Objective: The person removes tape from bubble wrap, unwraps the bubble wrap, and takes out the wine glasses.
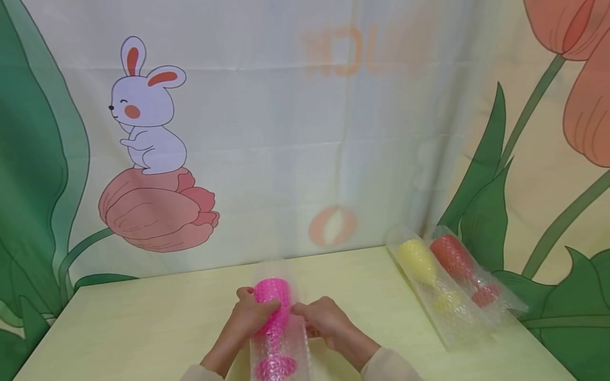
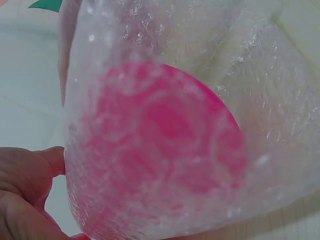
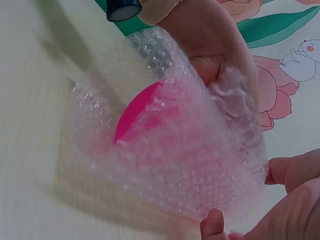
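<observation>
A bright pink goblet (image 1: 275,288), its bowl pointing away, lies in a clear bubble-wrap sleeve (image 1: 296,349) at the front of the table. My left hand (image 1: 254,312) grips the wrapped bowl from the left, thumb across the top. On the other side, my right hand (image 1: 329,321) pinches the edge of the sleeve beside the bowl. The right wrist view shows the goblet's pink foot (image 3: 134,112) through the sleeve's open end, with right-hand fingers (image 3: 214,225) at the wrap. In the left wrist view, bubble wrap (image 2: 260,125) covers most of the pink foot.
On the right side of the pale yellow table (image 1: 157,317) lie two more wrapped goblets, one yellow (image 1: 416,259) and one red (image 1: 450,254), side by side. A printed cloth backdrop (image 1: 267,132) with a rabbit and tulips stands behind the table.
</observation>
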